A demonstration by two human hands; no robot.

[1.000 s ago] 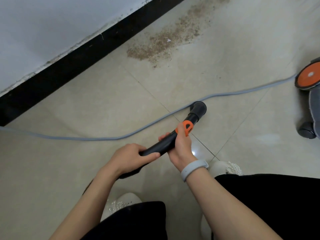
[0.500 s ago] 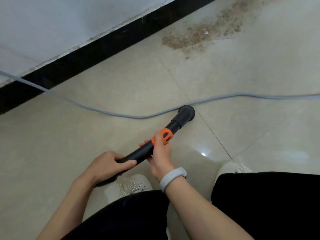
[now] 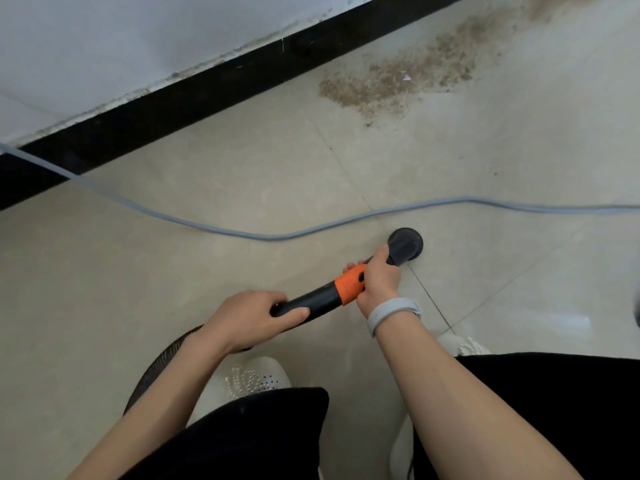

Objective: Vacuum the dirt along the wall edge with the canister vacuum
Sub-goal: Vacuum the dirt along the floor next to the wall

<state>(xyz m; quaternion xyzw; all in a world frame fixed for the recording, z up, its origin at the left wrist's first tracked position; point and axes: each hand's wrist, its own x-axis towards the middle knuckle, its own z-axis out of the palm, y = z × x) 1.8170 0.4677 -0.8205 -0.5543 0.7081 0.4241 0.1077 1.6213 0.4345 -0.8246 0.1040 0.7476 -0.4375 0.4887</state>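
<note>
I hold the black vacuum wand with both hands over the beige floor tiles. My left hand grips its rear end, where the ribbed hose curves down to the left. My right hand grips the wand just past the orange collar. The round nozzle end points at the floor beyond my right hand. A patch of brown dirt lies by the black baseboard, well beyond the nozzle to the upper right.
A grey power cord snakes across the floor from the left wall to the right edge, just beyond the nozzle. My white shoes and black trouser legs fill the bottom. The white wall rises above the baseboard.
My right hand has slid forward past the orange collar toward the nozzle. The wand now lies flatter and points more to the right. The view has shifted, so the dirt patch sits farther right.
</note>
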